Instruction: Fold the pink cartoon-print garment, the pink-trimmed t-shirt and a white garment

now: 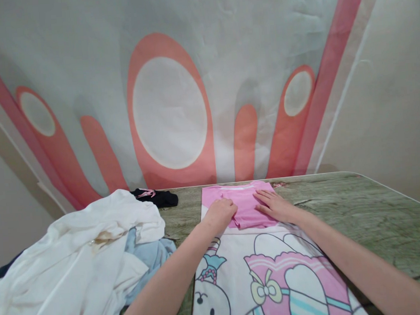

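A white garment with a cartoon print (272, 278) lies flat on the green marbled table (379, 213), its pink upper part (247, 203) folded over at the far end. My left hand (221, 212) rests on the pink fold's left side with its fingers curled, gripping the cloth edge. My right hand (275, 204) lies flat on the fold's right side, fingers stretched out.
A heap of white clothes (80, 257) with a light blue piece (152, 255) covers the table's left part. A small black garment (158, 197) lies at the far edge. A wall hanging with red and white ovals (171, 112) rises behind the table.
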